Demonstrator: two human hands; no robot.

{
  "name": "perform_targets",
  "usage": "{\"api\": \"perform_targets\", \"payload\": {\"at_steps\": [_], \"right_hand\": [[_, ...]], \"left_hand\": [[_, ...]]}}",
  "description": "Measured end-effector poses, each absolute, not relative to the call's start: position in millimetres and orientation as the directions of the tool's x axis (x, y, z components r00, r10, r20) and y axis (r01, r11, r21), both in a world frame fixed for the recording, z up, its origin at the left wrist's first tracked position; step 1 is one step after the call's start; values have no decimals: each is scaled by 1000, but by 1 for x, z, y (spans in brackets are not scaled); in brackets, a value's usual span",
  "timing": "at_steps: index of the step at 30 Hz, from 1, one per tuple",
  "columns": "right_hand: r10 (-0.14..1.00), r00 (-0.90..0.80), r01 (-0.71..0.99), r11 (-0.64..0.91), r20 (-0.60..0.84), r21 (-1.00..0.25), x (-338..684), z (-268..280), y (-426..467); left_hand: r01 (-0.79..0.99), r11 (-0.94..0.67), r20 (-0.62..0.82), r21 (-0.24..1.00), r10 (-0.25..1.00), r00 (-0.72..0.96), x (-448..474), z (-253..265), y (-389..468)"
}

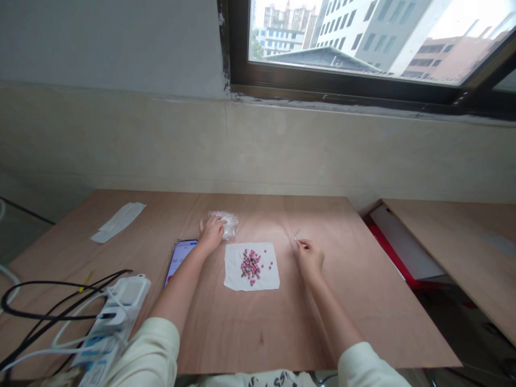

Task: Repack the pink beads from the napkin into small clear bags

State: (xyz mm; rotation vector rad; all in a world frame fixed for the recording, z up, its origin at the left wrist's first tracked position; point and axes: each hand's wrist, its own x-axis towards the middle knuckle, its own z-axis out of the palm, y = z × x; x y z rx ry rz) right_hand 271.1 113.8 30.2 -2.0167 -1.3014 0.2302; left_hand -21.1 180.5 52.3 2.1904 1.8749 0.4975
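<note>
My left hand is at the left edge of a crumpled clear plastic bag, its fingers curled onto the plastic. What the bag contains is hard to make out. Further right, my right hand pinches a small clear plastic piece, which sticks up past the fingertips; its exact kind is too small to tell. Between my hands lies a white sheet. Many small pink beads are heaped on it, with some dark or metallic bits among them. A few beads lie apart toward the sheet's right side.
A phone with a lit screen lies beside my left forearm. At the front left, a power strip carries plugs and tangled cables. White folded paper rests at the back left. The wooden table meets a wall beneath a window.
</note>
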Motion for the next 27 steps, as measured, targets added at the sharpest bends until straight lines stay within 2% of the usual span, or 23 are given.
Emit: {"api": "perform_targets", "payload": {"at_steps": [5, 8, 10, 12, 15, 17, 23, 27], "right_hand": [[888, 416, 584, -97, 195, -806, 251, 51, 104], [906, 371, 523, -21, 205, -852, 236, 64, 96], [921, 330, 496, 20, 209, -868, 224, 72, 89], [937, 270, 485, 69, 224, -872, 210, 78, 82], [953, 153, 531, 145, 263, -835, 188, 82, 69], [957, 84, 587, 177, 276, -790, 176, 83, 61], [956, -18, 659, 232, 294, -715, 166, 78, 45], [953, -25, 655, 243, 301, -715, 166, 77, 40]], "left_hand": [[925, -110, 127, 364, 990, 67, -15, 60, 184], [914, -112, 197, 390, 980, 36, -13, 71, 182], [885, -136, 254, 445, 967, 21, -11, 82, 173], [808, -187, 254, 559, 966, 47, -6, 95, 157], [542, -238, 71, 806, 948, 311, 7, 109, 121], [417, -179, -34, 891, 890, 455, 15, 112, 98], [233, 94, -179, 968, 909, 377, 17, 99, 67], [206, 161, -237, 965, 873, 426, 13, 97, 64]]}}
